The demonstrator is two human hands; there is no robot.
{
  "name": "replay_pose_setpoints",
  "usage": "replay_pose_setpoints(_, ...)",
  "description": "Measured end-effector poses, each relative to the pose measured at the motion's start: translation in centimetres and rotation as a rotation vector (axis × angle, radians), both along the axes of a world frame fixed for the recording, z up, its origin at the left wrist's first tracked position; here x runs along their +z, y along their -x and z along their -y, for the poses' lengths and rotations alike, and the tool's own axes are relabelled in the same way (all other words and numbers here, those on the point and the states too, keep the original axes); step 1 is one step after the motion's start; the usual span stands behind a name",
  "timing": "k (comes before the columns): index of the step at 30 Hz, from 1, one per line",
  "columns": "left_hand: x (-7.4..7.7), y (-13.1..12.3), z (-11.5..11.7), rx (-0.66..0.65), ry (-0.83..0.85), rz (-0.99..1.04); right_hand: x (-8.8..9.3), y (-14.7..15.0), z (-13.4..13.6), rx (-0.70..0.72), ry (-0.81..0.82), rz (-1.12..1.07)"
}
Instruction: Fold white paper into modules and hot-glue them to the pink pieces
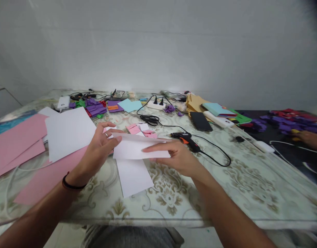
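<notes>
My left hand [100,148] and my right hand [174,156] hold a folded white sheet of paper [134,148] between them, a little above the table. The left hand's fingers pinch its left end. On the right, my fingers lie along the sheet's front edge with the thumb behind it. A second white strip of paper [134,177] lies flat on the table just under the held sheet. Small pink paper pieces [137,130] sit right behind it.
Pink sheets [17,141] and a white sheet [69,132] lie at the left. A black and orange glue gun [185,139] with its cable is at the right, with scissors [149,119], a phone [201,121], a power strip [155,104] and coloured paper behind. Another person's hand [309,137] rests at far right.
</notes>
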State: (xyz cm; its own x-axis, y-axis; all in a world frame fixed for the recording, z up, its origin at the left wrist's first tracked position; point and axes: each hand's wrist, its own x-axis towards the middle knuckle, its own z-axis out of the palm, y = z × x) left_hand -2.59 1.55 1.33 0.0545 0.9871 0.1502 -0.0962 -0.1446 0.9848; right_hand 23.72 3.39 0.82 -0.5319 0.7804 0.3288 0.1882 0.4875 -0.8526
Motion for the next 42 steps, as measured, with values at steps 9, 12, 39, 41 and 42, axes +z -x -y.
replay_pose_setpoints(9, -1.3, -1.2, 0.8, -0.129, -0.245, 0.147, -0.6, -0.3, -0.4, -0.067, 0.205, -0.395)
replay_pose_setpoints(12, -1.3, -1.2, 1.0, -0.180, -0.318, 0.026, -1.0, -0.1, -0.3, -0.031, 0.252, -0.430)
replay_pose_setpoints(39, -0.9, -2.4, 1.3, 0.079, -0.090, -0.009, -1.6, 3.4, 1.9, -0.264, 0.314, -0.558)
replay_pose_setpoints(41, -0.8, -2.3, 1.2, 0.082, -0.071, -0.016, -1.7, 3.6, 2.0, -0.258, 0.301, -0.597)
replay_pose_setpoints(42, -0.8, -2.2, 1.2, 0.072, -0.064, -0.034, -1.8, 3.7, 1.9, -0.255, 0.294, -0.623)
